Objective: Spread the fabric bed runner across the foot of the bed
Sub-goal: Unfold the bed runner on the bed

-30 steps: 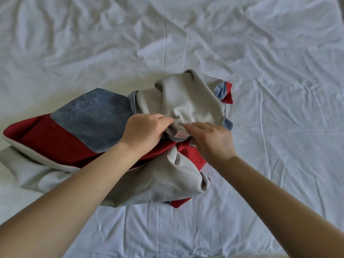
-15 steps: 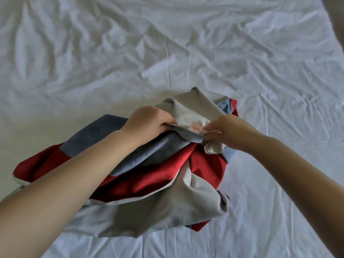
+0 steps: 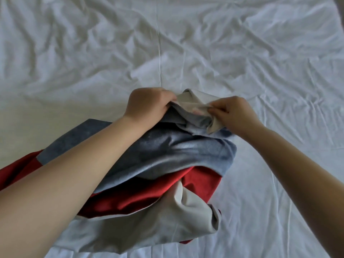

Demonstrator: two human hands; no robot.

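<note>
While bunched in a heap on the wrinkled white sheet (image 3: pixel 260 53), close to the person, the fabric bed runner (image 3: pixel 167 155) shows blue, red and grey panels, with one end trailing off to the left.

Left hand (image 3: pixel 149 103): fingers curled over the grey hem, gripping it.

Right hand (image 3: pixel 234 114): thumb and fingertips pinching the same hem just beside, near what may be a small pink label; too blurred to confirm.

Purpose, as judged: both hands hold one edge close together to draw it apart. Spreading not yet done.
</note>
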